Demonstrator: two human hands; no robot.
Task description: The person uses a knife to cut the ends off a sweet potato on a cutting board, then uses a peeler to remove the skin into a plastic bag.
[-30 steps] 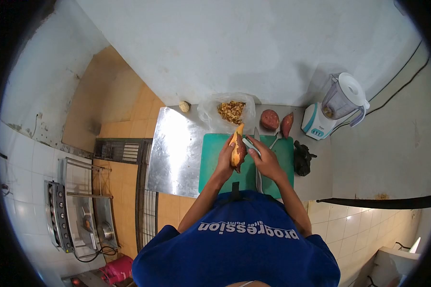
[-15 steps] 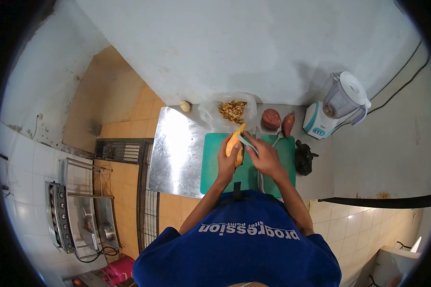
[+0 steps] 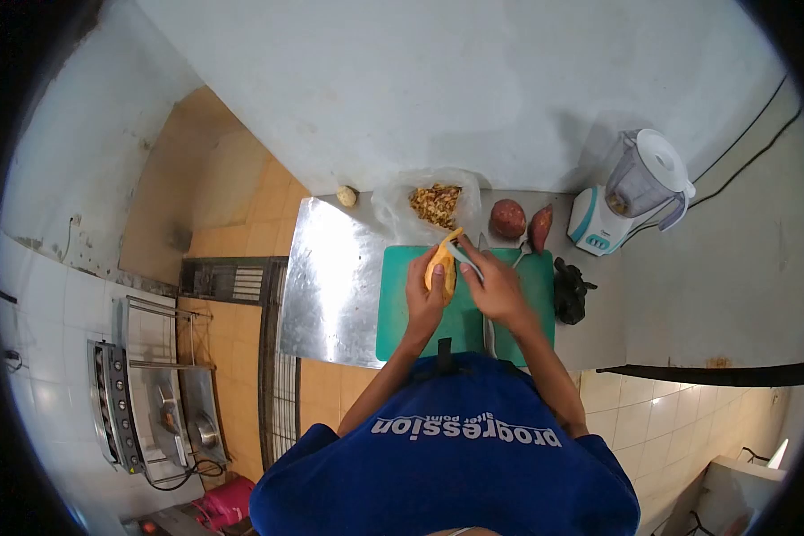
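Note:
My left hand [image 3: 424, 293] is wrapped round a peeled orange sweet potato [image 3: 440, 272] above the green cutting board [image 3: 393, 313]. In my right hand [image 3: 496, 290] is a peeler [image 3: 461, 255] with a light blue handle, its head against the top of the sweet potato. A strip of orange peel [image 3: 453, 236] curls at that spot. A knife [image 3: 489, 338] lies on the board, partly hidden by my right hand. Beyond the board sits a plastic bag [image 3: 393, 201] with brown peelings or pieces [image 3: 436, 205] in it.
Two reddish sweet potatoes [image 3: 507, 219] [image 3: 540, 228] and a spoon or fork [image 3: 523, 252] lie behind the board. A blender [image 3: 609, 219] stands to the right, near a black plastic bag [image 3: 571, 292]. One pale round item [image 3: 347, 196] rests at the metal table's [image 3: 322, 286] back left.
The sweet potato has tilted slightly in my left hand, and the peeler has shifted a little along its top. The whole view has moved slightly.

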